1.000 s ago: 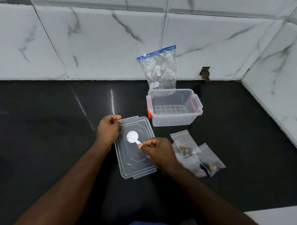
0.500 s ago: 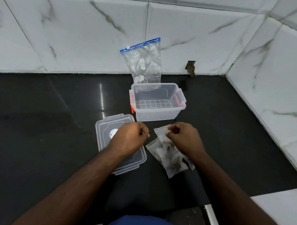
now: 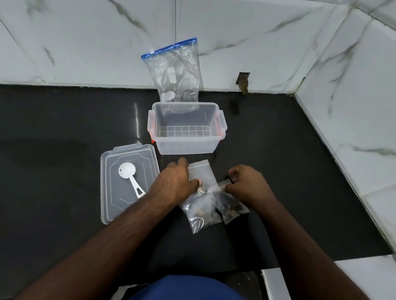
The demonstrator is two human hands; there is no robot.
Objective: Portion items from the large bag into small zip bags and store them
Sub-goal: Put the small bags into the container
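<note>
Bags: small zip bags (image 3: 202,201) heaped before open container (image 3: 186,129).
Left hand (image 3: 174,185): fingers curled, gripping top bag.
Right hand (image 3: 247,185): pinching another bag's edge.
Risk: overlapped slippery film; one may slip out when lifted.

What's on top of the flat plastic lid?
A white scoop lies on the lid, bowl toward the wall. The left forearm covers the lid's near right corner, so anything there is hidden.

Large bag (image 3: 175,72): behind the box (image 3: 186,147), against the wall.
Lid (image 3: 126,185): left of box, scoop (image 3: 130,177) on it.
Small bags (image 3: 210,199): before box, right of lid.
</note>
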